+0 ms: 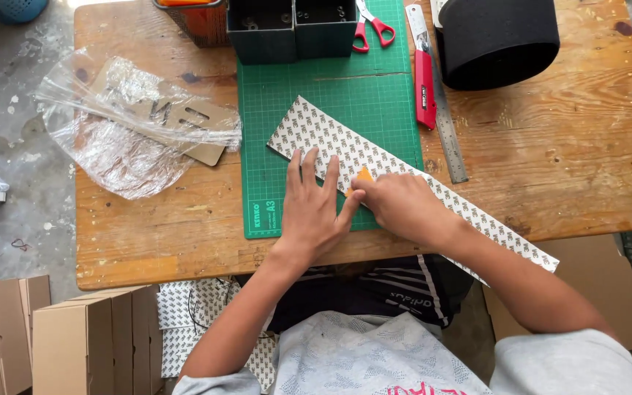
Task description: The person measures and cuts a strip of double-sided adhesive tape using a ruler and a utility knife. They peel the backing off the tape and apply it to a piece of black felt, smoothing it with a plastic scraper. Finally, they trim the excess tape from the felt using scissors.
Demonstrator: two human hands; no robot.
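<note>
patterned strip [330, 143] is pressed flat on green mat [330, 95] by open left hand [314, 212]; small orange piece [364, 175] is pinched by right hand [404, 208]. strip largely unworked toward the surface's right edge.

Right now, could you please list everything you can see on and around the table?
patterned strip: one, white with dark print, diagonal across the mat and off the table's near edge
orange piece: one, small, on the strip at the fingertips
cutting mat: one, green, table centre
scissors: one, red handles, mat's far edge
knife: one, red, right of mat
ruler: one, metal, beside knife
bins: two, dark, far edge
roll: one, black, far right
plastic bag: one, clear, holding a cardboard stencil, left
boxes: several, brown, floor left
left hand: flat on strip
right hand: pinching orange piece
</note>
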